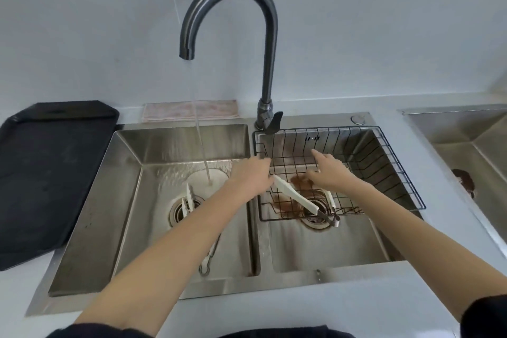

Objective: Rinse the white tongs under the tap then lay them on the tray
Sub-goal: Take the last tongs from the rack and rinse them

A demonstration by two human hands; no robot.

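Note:
A pair of white tongs (297,196) lies in the black wire basket (389,156) over the right basin, its hinge end toward me. My left hand (251,177) is closed on the tip of its left arm. My right hand (330,173) hovers over the other arm, index finger and thumb spread; the remaining fingers are hidden, so a grip is unclear. A second pair of white tongs (189,197) lies in the left basin by the drain, its metal handle running under my left forearm. The tap (267,35) runs water (202,145) into the left basin. The black tray (46,173) sits on the counter at left.
The double steel sink (255,239) has a divider between its basins and brown stains around the right drain. A pink cloth (189,111) lies behind the left basin. The tap lever (275,122) points toward me. Another steel sink (466,145) is at the far right.

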